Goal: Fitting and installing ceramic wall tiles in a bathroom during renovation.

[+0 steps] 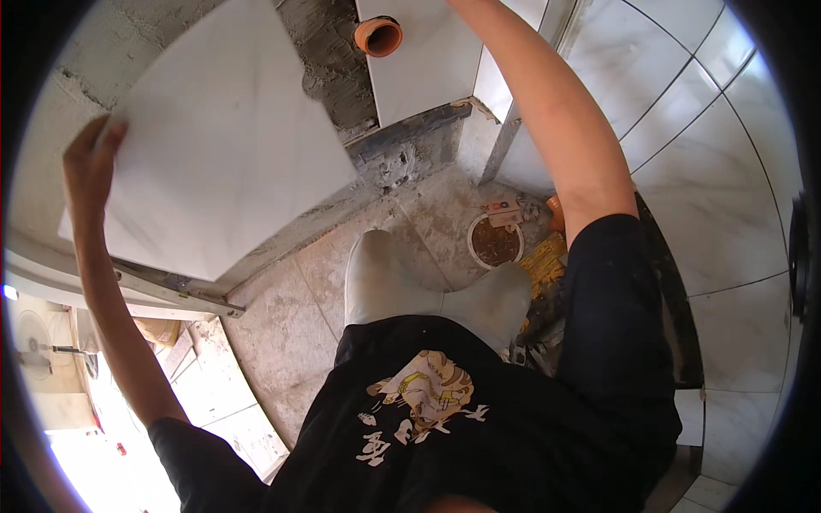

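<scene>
A large white tile (231, 145) leans at the front left, against a wall coated with rough grey mortar (329, 60). My left hand (90, 167) grips the tile's left edge, thumb on the face and the other fingers partly hidden. Stretched upward, my right forearm (547, 94) leaves the picture at the top, so the right hand is out of sight. To the right of the held tile, a white tile (428, 73) is set on the wall. An orange pipe end (378, 37) sticks out by its upper left edge.
A white-rimmed bucket (472, 244) with brown contents stands on the dusty tiled floor (299, 299). Beside it is a worn yellow surface (545, 267). White tiled wall (727, 188) rises at the right. A ledge (171, 299) runs below the tile on the left.
</scene>
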Demonstrator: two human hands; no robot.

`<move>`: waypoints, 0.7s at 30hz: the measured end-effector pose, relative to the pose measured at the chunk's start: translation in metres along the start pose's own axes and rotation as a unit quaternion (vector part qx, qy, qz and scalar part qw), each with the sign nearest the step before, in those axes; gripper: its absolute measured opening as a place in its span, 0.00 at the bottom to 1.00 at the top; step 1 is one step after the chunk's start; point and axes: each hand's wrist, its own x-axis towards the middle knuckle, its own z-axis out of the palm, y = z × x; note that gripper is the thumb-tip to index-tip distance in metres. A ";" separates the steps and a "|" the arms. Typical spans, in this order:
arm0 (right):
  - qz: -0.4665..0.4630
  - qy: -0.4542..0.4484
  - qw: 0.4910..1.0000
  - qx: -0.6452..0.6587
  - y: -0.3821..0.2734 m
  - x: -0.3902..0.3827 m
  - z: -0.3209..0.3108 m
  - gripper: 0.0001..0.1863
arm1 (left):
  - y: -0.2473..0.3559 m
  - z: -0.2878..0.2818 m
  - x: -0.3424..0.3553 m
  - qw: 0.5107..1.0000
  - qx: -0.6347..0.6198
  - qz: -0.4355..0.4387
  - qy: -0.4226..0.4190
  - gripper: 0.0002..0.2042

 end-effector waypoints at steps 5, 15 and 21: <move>-0.004 -0.007 1.000 -0.007 -0.003 -0.003 -0.003 0.10 | 0.030 0.011 0.045 0.998 -0.063 0.000 0.009 0.20; 0.008 0.028 0.999 -0.024 -0.002 -0.007 -0.004 0.08 | 0.058 0.067 0.071 0.998 0.053 0.001 0.019 0.22; 0.022 0.033 0.999 -0.018 -0.004 -0.006 0.002 0.07 | 0.048 0.079 0.074 0.997 0.072 -0.014 0.001 0.24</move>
